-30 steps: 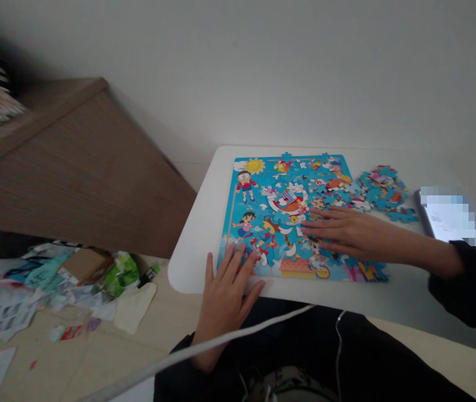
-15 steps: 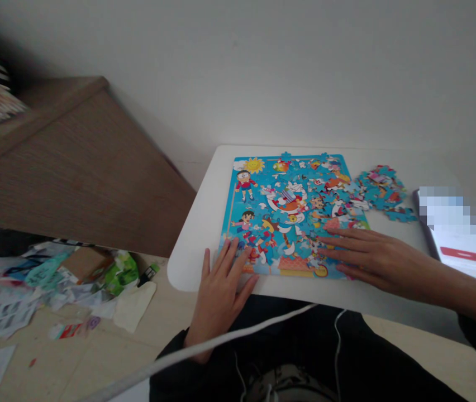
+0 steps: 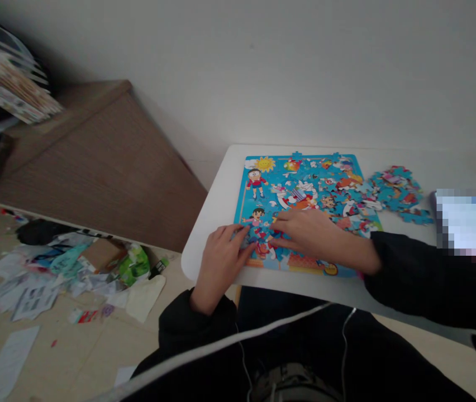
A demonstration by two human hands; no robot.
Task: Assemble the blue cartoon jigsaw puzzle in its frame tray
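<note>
Now the right hand [image 3: 315, 231] is reaching across the jigsaw puzzle [image 3: 275, 192], having left its lower right part, where it was resting half a second ago. Its fingertips are coming down at the lower left of the picture, just beside the left hand [image 3: 221, 259], which is lying at the near left edge with its fingers more bent than before. So both hands are now working over one small patch, which is suggesting a fitting or adjusting of pieces there rather than a search among the loose ones.

The fingers of the right hand are bending and drawing close together; those of the left are curving, with a modest gap between thumb and forefinger. Whether either is gripping a piece, I cannot tell, as the fingers are hiding the spot.

The puzzle is lying flat on the white tabletop [image 3: 210, 223], its left part looking largely joined. Loose pieces [image 3: 395, 190] are heaping up beyond its right edge, some spilling onto it, and a phone [image 3: 468, 220] is lying further right.
</note>
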